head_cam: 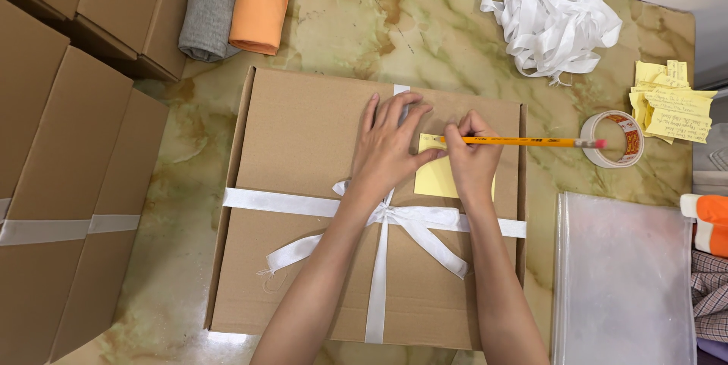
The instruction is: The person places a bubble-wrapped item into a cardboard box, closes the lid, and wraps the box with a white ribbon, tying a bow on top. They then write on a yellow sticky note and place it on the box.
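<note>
A brown cardboard box (303, 137) lies on the marble table, tied crosswise with white ribbon and a bow (394, 217). A yellow sticky note (436, 177) sits on the box's upper right area. My left hand (390, 141) rests flat on the lid, its fingers spread, pressing beside the note's left edge. My right hand (472, 156) grips a yellow pencil (523, 141) with a pink eraser pointing right; the pencil's tip touches the top of the note.
A heap of white ribbon (550, 16) lies at the back right. A tape roll (616, 140) and a stack of yellow notes (671, 103) sit to the right, a clear plastic bag (626, 274) below. More boxes (68, 183) stand left; grey and orange cloth rolls (235, 1) behind.
</note>
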